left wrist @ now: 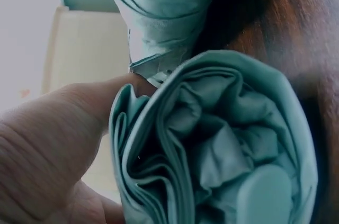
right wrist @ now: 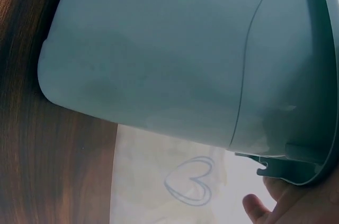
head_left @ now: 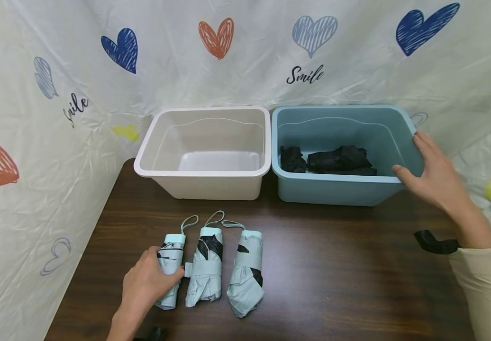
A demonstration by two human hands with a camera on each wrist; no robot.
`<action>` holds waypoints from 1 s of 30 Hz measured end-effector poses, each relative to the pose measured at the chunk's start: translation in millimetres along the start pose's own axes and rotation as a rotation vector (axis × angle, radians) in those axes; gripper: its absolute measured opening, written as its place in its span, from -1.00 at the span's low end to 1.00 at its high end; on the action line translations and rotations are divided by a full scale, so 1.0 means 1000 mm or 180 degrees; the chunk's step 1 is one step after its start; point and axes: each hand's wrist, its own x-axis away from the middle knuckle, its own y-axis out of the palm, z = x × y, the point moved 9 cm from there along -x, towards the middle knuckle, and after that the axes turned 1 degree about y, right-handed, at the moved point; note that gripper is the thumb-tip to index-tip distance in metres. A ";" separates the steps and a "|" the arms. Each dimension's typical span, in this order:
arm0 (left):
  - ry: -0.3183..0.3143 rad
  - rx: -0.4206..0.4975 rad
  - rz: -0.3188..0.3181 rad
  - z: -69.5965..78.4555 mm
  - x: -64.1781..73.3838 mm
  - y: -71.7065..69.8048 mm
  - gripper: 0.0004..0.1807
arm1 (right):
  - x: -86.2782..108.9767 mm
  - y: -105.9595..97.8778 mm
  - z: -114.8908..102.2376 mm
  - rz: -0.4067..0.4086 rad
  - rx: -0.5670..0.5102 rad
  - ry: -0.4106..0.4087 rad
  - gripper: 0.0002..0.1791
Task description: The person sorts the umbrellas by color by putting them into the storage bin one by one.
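Note:
Three folded light-blue umbrellas lie side by side on the table in the head view, their strap loops toward the bins. My left hand (head_left: pixel 147 279) grips the leftmost umbrella (head_left: pixel 172 253), its thumb between that one and the middle umbrella (head_left: pixel 207 270). The left wrist view shows the bunched fabric end of the held umbrella (left wrist: pixel 228 139) up close. The right umbrella (head_left: pixel 245 279) lies apart. At the blue bin's (head_left: pixel 335 192) right front corner, my right hand (head_left: pixel 435 175) holds the rim. Dark folded bundles (head_left: pixel 339 160) lie inside that bin.
A cream bin (head_left: pixel 211 184) stands against the blue bin's left side. Behind both hangs a white sheet (head_left: pixel 254 80) with printed hearts. A black curved object (head_left: pixel 435 244) shows beside the right wrist. The dark wooden table (head_left: pixel 335 274) extends in front.

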 end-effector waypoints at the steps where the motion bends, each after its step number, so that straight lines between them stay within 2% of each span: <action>1: 0.0002 0.0034 -0.0015 -0.001 -0.001 0.000 -0.01 | 0.000 0.000 0.000 0.0010 -0.0007 -0.0007 -0.03; 10: -0.0085 0.0307 -0.0254 -0.014 -0.004 0.002 0.01 | 0.004 0.002 0.001 0.0003 -0.0048 0.0005 -0.03; 19: -0.0027 0.0429 -0.0277 -0.017 -0.007 -0.003 0.00 | 0.000 0.000 0.000 0.0043 -0.0046 0.0010 -0.02; 24: -0.0027 0.0543 -0.0299 -0.018 -0.004 -0.010 -0.02 | 0.000 -0.001 -0.001 0.0055 -0.0101 -0.0020 -0.02; 30: 0.0104 0.0681 -0.0287 -0.017 -0.002 -0.021 -0.07 | 0.000 0.000 0.000 0.0063 -0.0128 -0.0027 -0.02</action>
